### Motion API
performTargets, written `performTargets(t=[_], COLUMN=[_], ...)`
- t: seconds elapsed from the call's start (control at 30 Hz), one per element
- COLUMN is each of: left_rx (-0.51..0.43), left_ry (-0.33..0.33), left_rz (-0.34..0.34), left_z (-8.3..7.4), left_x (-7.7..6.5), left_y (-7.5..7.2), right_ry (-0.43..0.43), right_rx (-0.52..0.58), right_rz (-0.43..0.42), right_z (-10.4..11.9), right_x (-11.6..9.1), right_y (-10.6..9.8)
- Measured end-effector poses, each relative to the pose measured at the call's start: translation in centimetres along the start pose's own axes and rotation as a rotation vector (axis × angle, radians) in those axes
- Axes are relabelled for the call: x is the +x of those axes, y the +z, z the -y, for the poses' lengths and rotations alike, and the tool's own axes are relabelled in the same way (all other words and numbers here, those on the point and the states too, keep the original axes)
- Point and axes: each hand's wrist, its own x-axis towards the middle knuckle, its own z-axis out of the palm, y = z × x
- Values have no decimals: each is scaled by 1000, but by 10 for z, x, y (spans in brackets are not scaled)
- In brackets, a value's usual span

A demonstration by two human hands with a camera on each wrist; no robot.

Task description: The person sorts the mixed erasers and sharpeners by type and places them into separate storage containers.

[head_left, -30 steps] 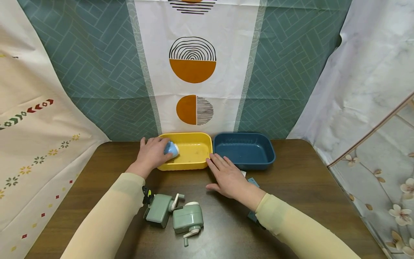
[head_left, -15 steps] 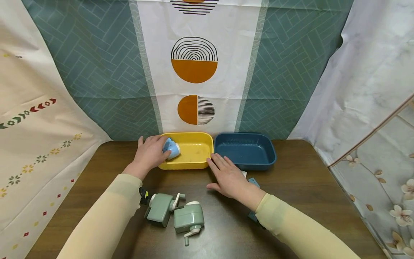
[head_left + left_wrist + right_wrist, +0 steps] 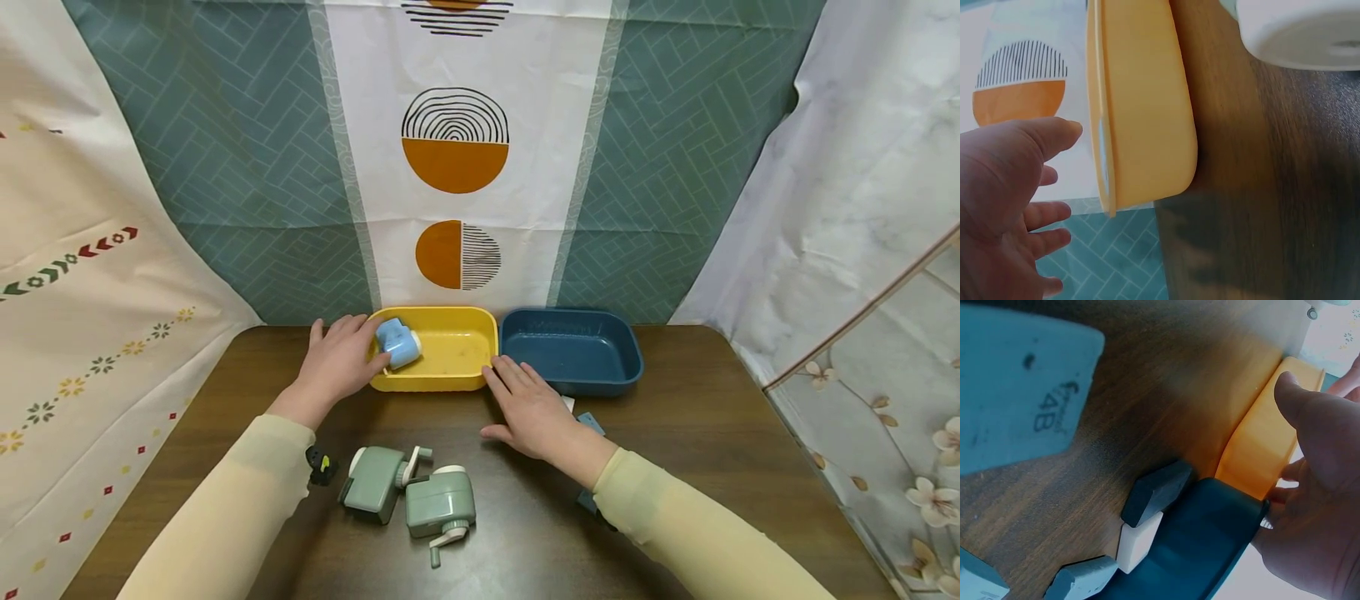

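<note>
A light blue pencil sharpener [image 3: 401, 346] lies in the left part of the yellow tray [image 3: 453, 354]. Just beside it, my left hand [image 3: 337, 367] is over the tray's left end with fingers loosely spread. In the left wrist view those fingers hold nothing, and the thumb is close to the rim. My right hand [image 3: 536, 417] is stretched out flat, its fingertips right where the yellow tray meets the dark blue tray [image 3: 566, 354]. Two green crank pencil sharpeners [image 3: 375, 483] lie on the table between my forearms.
Beneath my right forearm lies a blue eraser marked 4B [image 3: 1022, 394]. Further small blocks, including a white eraser [image 3: 1138, 544] and a dark one [image 3: 1157, 494], lie against the dark blue tray's near side. Patterned cloth [image 3: 457, 167] hangs behind the trays.
My left hand has let go of the blue pencil sharpener and drawn back left, so more of the sharpener shows. The right hand stays put; the view has shifted slightly.
</note>
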Motion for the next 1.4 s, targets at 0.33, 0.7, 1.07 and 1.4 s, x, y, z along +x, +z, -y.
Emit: performTargets(t=[0.33, 0.7, 1.07, 1.4], left_rx=[5, 23, 28, 36], left_ry=[24, 82, 126, 161], left_rz=[-13, -40, -54, -66], left_z=[2, 3, -3, -11], left_x=[-13, -29, -48, -67], left_y=[-7, -8, -13, -18], right_ry=[-14, -47, -47, -37], right_rx=[4, -3, -14, -3], right_rz=[-22, -59, -49, -41], right_z=[0, -4, -3, -1], right_x=[-1, -1, -1, -2], right_y=[0, 5, 2, -1])
